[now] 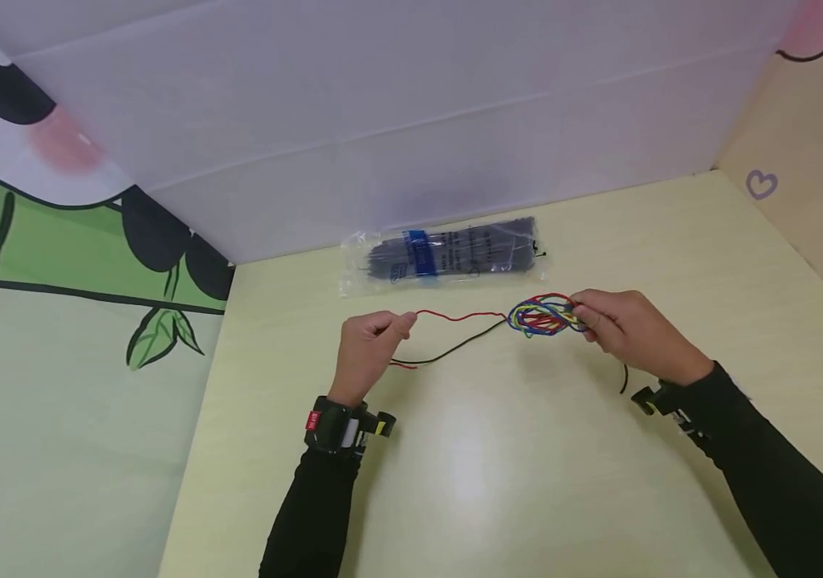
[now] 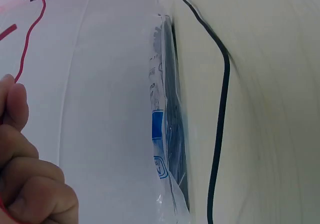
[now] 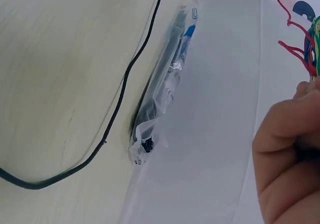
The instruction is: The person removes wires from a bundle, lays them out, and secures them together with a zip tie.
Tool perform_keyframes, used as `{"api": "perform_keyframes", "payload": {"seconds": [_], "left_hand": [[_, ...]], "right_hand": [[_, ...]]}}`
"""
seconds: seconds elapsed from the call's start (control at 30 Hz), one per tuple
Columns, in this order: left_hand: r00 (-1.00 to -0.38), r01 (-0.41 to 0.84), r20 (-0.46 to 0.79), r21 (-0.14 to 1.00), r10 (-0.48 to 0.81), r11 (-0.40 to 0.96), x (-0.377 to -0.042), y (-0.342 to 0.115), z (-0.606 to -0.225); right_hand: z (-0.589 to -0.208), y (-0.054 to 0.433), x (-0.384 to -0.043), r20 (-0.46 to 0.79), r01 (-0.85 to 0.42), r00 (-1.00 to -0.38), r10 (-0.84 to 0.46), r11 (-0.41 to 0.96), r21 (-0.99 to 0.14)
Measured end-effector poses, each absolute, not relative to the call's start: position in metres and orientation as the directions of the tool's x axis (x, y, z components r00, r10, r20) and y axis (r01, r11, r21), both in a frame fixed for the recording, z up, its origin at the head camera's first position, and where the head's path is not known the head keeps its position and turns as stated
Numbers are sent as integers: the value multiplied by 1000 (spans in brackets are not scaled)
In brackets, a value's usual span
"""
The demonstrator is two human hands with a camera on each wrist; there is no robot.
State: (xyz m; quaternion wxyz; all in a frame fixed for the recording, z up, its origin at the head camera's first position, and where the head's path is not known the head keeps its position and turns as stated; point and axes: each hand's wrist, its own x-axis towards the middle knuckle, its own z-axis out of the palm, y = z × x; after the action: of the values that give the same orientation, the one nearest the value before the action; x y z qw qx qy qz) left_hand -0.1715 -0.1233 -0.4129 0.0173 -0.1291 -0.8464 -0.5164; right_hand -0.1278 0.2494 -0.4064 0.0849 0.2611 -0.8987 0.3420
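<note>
My right hand [image 1: 617, 321] grips one end of a looped bundle of thin red, blue, yellow and green wires [image 1: 541, 315] above the table; the gripped part is hidden by the fingers. From the bundle a red wire [image 1: 458, 318] runs leftward to my left hand [image 1: 371, 349], which pinches it between thumb and forefinger. The wire sags a little between the hands. A short red end [image 1: 405, 367] shows just right of the left hand. In the left wrist view, the other left fingers [image 2: 42, 194] are curled in. Red strands stick out of the bundle [image 3: 314, 49] in the right wrist view.
A black cord [image 1: 454, 348] lies across the pale table [image 1: 469, 482], passing below both hands. Behind it, a clear plastic bag of dark, thin strips [image 1: 454, 250] lies near the white back wall [image 1: 382, 104]. A printed side panel [image 1: 79, 385] borders the table's left.
</note>
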Motion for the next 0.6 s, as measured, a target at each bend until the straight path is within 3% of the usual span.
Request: {"api": "perform_keyframes", "payload": {"seconds": [0.33, 0.6], "left_hand": [[-931, 363, 327, 782, 162, 506, -175, -144, -413], [-908, 406, 348, 605, 232, 684, -167, -123, -416]], "right_hand": [[-401, 268, -122, 376, -501, -864, -336, 652, -569], [-396, 265, -119, 209, -318, -941, -266, 487, -813]]}}
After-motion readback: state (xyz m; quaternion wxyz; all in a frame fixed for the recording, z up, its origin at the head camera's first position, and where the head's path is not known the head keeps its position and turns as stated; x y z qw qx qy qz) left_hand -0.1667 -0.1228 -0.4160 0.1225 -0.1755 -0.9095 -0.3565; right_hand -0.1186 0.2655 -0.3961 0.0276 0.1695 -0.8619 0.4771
